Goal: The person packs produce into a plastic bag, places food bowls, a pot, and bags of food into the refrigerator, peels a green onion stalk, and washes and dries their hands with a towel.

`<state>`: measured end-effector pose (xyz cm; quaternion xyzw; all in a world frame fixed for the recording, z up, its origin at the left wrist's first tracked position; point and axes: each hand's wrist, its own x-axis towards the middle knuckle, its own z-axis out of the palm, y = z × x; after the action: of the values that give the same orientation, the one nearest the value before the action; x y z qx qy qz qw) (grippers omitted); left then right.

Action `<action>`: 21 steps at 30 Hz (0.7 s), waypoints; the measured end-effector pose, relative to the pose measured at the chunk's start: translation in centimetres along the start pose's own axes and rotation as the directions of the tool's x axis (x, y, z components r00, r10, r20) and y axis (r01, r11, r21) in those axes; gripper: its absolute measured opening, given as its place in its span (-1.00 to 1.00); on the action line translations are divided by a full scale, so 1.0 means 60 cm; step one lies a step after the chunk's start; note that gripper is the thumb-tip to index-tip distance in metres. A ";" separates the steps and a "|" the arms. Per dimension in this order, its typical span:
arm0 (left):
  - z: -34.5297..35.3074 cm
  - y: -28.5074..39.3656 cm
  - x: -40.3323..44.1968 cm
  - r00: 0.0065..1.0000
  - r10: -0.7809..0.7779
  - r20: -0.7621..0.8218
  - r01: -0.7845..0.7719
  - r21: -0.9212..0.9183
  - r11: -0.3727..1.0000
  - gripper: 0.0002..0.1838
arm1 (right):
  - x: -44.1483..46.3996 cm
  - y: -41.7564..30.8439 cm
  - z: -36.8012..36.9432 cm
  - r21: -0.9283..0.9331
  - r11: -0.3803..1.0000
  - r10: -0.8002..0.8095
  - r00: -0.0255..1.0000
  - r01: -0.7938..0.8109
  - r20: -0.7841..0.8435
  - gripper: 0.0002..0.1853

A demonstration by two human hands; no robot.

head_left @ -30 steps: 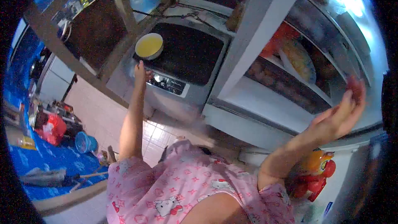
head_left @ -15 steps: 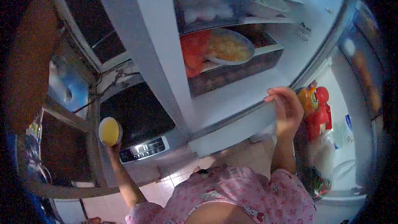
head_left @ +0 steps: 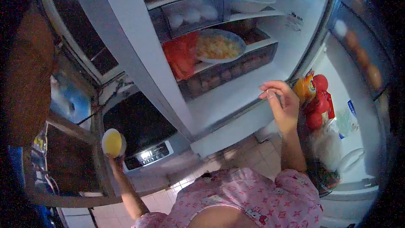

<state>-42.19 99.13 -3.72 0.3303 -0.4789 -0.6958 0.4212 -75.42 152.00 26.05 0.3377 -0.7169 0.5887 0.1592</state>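
Observation:
My left hand (head_left: 116, 159) grips a white bowl (head_left: 114, 142) of yellow contents by its near edge, over the left side of a dark-topped appliance (head_left: 139, 122). Its fingers are partly hidden beneath the bowl. My right hand (head_left: 282, 101) is raised in front of the open fridge (head_left: 236, 97), fingers apart and curved, with nothing in it. Beyond it, a plate of yellowish food (head_left: 221, 47) rests on a fridge shelf beside a red bag (head_left: 182, 55).
Eggs (head_left: 192, 16) sit in an upper fridge drawer, and more (head_left: 363, 57) in the door. The door at right also holds red containers (head_left: 319, 101) and an orange packet (head_left: 304, 88). A wooden frame (head_left: 74, 135) stands at left.
The view has swung right towards the fridge interior. My left hand has taken hold of the bowl and tilted it slightly. My right hand now appears before the fridge shelves, lower than before.

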 end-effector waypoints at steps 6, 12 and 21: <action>-0.011 0.077 -0.035 0.993 -0.099 0.057 0.096 0.057 0.994 -0.21 | -0.015 0.021 -0.005 0.019 0.983 0.182 0.978 -0.185 0.104 -0.80; 0.116 0.231 -0.157 0.966 -0.260 -0.003 0.260 0.026 0.965 -0.33 | -0.028 0.032 0.045 0.151 0.954 0.201 0.927 -0.259 0.317 -0.71; 0.232 0.368 -0.304 0.954 -0.297 0.042 0.283 0.206 0.937 -0.32 | -0.062 -0.008 0.139 0.240 0.753 0.112 0.479 -0.613 0.871 -0.49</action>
<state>-40.47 116.91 22.67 0.4123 -0.5066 -0.7107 0.2614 -71.00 145.15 21.95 0.4300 -0.5726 0.5556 -0.4226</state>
